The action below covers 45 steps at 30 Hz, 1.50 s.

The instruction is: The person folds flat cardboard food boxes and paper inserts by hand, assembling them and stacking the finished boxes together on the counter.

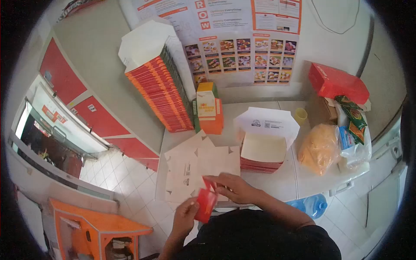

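Note:
A small red carton [206, 206], partly folded, is held up in front of my body. My left hand [186, 214] grips its lower left side, thumb on the face. My right hand [232, 187] has its fingers closed at the carton's upper flap; some fingertips are hidden behind the card. Beneath and beyond the hands lie flat cardboard box blanks [190, 167], with small dark print. Right of these stands a nested stack of open red-sided boxes [263, 149], the top one's white printed lid raised.
A tall stack of orange-red boxes [158, 93] leans at the back left beside small yellow and orange cartons [208, 110]. On the right are an orange-filled plastic bag [320, 147], a yellow cup [300, 115] and a red box [336, 82]. A blue water bottle [310, 205] lies below the table.

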{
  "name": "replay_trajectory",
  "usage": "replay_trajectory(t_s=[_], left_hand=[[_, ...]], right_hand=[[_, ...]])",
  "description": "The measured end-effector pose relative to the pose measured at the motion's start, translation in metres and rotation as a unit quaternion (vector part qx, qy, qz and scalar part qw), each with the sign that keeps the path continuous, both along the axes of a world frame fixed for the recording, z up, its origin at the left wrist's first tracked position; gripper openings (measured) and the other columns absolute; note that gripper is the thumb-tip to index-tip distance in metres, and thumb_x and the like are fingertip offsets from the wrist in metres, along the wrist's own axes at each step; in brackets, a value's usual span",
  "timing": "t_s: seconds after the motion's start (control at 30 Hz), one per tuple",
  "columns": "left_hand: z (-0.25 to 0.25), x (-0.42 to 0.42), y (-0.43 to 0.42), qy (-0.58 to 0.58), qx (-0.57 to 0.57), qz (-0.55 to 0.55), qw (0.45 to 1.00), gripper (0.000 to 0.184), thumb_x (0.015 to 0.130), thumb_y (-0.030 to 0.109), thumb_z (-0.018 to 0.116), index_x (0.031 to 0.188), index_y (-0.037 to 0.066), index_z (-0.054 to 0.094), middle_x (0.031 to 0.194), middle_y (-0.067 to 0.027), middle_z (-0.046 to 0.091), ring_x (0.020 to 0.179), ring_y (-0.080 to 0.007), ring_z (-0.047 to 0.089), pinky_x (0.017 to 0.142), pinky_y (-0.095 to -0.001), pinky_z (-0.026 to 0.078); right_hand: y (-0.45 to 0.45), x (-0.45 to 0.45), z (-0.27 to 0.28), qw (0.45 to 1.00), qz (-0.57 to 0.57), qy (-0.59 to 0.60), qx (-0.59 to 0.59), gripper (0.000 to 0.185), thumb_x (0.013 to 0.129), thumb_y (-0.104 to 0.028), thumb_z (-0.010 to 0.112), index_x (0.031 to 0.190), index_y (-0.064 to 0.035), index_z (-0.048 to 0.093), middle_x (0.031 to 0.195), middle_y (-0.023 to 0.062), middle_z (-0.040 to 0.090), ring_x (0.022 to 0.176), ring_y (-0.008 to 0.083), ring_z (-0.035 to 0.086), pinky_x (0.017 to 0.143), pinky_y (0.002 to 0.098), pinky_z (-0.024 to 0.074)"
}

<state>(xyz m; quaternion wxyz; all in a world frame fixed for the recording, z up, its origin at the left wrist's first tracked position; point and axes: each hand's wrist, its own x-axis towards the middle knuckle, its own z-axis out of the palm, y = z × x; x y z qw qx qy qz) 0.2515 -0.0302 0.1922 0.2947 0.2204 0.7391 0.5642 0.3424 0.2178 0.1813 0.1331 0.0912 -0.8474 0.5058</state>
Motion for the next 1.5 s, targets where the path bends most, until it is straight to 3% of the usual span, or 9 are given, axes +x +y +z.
replay_trajectory(t_s=[0.2,0.47,0.57,0.83,0.97,1.1,1.2,1.33,1.5], left_hand=[[-0.015,0.0,-0.022,0.124,0.007,0.02,0.992,0.026,0.104,0.007,0.054,0.127,-0.001,0.064,0.096,-0.0139,0.074,0.087,-0.0172,0.07,0.079,-0.0311,0.055],[-0.001,0.019,-0.009,0.029,0.081,0.06,0.994,0.048,0.101,0.003,0.055,0.144,0.005,0.033,0.08,-0.013,0.069,0.066,-0.0128,0.067,0.06,-0.0244,0.049],[0.004,0.016,-0.005,0.112,0.037,0.057,0.991,0.063,0.096,0.0,0.06,0.15,0.001,0.028,0.075,-0.0108,0.069,0.065,-0.0119,0.066,0.06,-0.024,0.049],[0.024,0.008,-0.003,0.117,0.069,-0.001,0.991,0.077,0.093,0.005,0.066,0.158,0.001,0.024,0.062,-0.0044,0.066,0.061,-0.0142,0.064,0.066,-0.0293,0.051],[0.017,-0.013,-0.008,0.35,-0.063,-0.031,0.934,0.083,0.094,0.017,0.07,0.158,-0.004,0.022,0.103,-0.0189,0.068,0.103,-0.0249,0.065,0.094,-0.0421,0.049],[-0.036,-0.028,-0.013,0.321,0.081,0.3,0.895,0.09,0.089,0.03,0.081,0.153,-0.009,0.033,0.165,-0.0245,0.018,0.153,-0.0335,0.021,0.124,-0.0472,0.021],[-0.049,-0.039,-0.028,0.018,0.091,0.229,0.969,0.065,0.093,0.019,0.078,0.146,-0.002,0.047,0.144,-0.0212,0.051,0.133,-0.0264,0.051,0.109,-0.0422,0.045],[-0.026,-0.036,-0.024,-0.037,0.122,0.102,0.987,0.039,0.098,0.005,0.07,0.135,0.001,0.058,0.116,-0.0105,0.072,0.102,-0.0177,0.071,0.085,-0.0309,0.058],[0.003,-0.014,0.002,-0.096,0.265,0.179,0.942,0.036,0.102,0.011,0.066,0.135,0.001,0.055,0.119,-0.009,0.07,0.104,-0.0186,0.071,0.089,-0.0353,0.062]], right_hand=[[-0.031,-0.009,-0.053,0.967,-0.037,-0.131,-0.214,0.041,0.103,-0.027,0.065,0.137,-0.0074,0.057,0.101,0.0167,0.072,0.087,0.0232,0.073,0.077,0.0365,0.0562],[-0.033,-0.024,-0.019,0.986,0.127,-0.098,-0.042,0.044,0.092,-0.028,0.08,0.128,-0.0083,0.065,0.072,0.0104,0.065,0.065,0.0218,0.064,0.067,0.0359,0.0512],[-0.039,-0.021,-0.012,0.99,-0.063,-0.118,-0.047,0.042,0.091,-0.027,0.081,0.125,-0.007,0.068,0.077,0.0123,0.068,0.066,0.0224,0.066,0.068,0.0351,0.0526],[-0.022,-0.003,0.02,0.988,0.132,-0.079,-0.033,0.06,0.082,-0.028,0.088,0.133,-0.0061,0.064,0.1,0.0155,0.073,0.082,0.0222,0.071,0.073,0.0352,0.056],[-0.025,-0.004,0.01,0.996,0.038,0.051,0.06,0.068,0.076,-0.028,0.093,0.131,-0.0038,0.061,0.11,0.0129,0.072,0.09,0.0197,0.072,0.074,0.0351,0.0573],[-0.003,-0.005,-0.026,0.952,-0.137,0.014,-0.274,0.062,0.079,-0.028,0.09,0.128,-0.0036,0.063,0.102,0.0086,0.073,0.073,0.0176,0.069,0.064,0.0314,0.0582],[-0.001,-0.018,-0.013,0.804,-0.104,-0.009,-0.585,0.04,0.096,-0.026,0.075,0.124,-0.0017,0.061,0.093,0.0012,0.069,0.068,0.006,0.063,0.053,0.0198,0.0514],[-0.007,-0.03,-0.038,0.798,-0.194,-0.044,-0.569,0.043,0.091,-0.03,0.081,0.12,-0.0054,0.06,0.113,0.0057,0.067,0.094,0.0177,0.066,0.079,0.0305,0.0575],[-0.059,-0.024,-0.007,0.977,-0.09,0.188,0.037,0.049,0.079,-0.021,0.09,0.114,-0.0056,0.06,0.132,0.016,0.057,0.118,0.0334,0.063,0.095,0.0503,0.0546]])
